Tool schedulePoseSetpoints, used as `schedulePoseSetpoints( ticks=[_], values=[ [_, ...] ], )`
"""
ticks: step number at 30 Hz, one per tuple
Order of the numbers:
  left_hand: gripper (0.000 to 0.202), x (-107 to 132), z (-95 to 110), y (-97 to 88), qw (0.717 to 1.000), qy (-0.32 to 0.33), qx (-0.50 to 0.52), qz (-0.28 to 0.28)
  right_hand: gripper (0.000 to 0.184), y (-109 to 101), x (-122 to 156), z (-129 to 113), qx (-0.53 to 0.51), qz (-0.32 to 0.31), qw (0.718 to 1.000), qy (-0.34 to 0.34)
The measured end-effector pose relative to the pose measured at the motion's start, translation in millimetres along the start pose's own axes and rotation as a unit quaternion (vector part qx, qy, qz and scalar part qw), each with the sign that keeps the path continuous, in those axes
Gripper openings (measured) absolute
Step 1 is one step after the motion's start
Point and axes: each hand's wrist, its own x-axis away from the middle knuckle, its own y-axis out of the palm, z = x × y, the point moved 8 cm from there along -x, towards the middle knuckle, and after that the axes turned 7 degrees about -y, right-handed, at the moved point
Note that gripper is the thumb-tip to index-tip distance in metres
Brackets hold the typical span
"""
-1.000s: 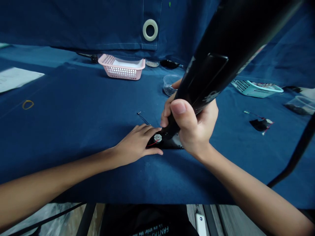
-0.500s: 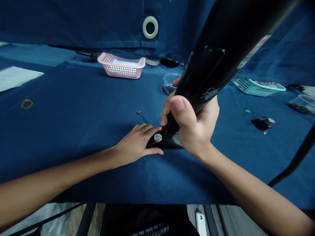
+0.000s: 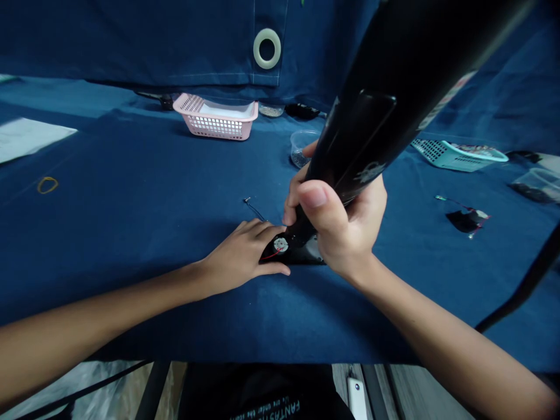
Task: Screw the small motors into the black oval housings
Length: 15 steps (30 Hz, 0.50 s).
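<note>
My right hand (image 3: 345, 230) is wrapped round a thick black electric screwdriver (image 3: 367, 128), thumb along its near side. The tool slants down to the left, its lower end against a black plastic part (image 3: 301, 254) on the cloth. Fingers of my left hand (image 3: 238, 256) lie over the left end of that part and hold it, thumb at the near edge. Between the hand and the tool, a small white round piece (image 3: 280, 244) with a red wire shows. The tool's very tip is hard to make out. A thin dark wire (image 3: 254, 209) runs out beyond my left fingers.
On the blue cloth stand a pink basket (image 3: 219, 127), a clear tub (image 3: 298, 153) of small dark bits and a turquoise basket (image 3: 464, 158). A black piece with wires (image 3: 466, 220) lies right. Rubber band (image 3: 47, 185) and paper (image 3: 30, 140) lie left. A black cable (image 3: 520, 291) hangs right.
The electric screwdriver and my right hand have shifted slightly left and down. My left hand and the black part have stayed put.
</note>
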Motion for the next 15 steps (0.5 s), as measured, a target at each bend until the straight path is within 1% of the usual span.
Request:
schedulePoseSetpoints(
  ticks=[7,15],
  values=[
    [0.075,0.3,-0.2,0.8,1.0,0.004,-0.001,0.0,0.04,-0.7,0.9,3.4,0.03,-0.006,0.999,0.016],
    [0.075,0.6,-0.1,1.0,1.0,0.006,-0.003,0.004,0.041,0.0,-0.9,3.1,0.015,-0.004,1.0,-0.015]
  ],
)
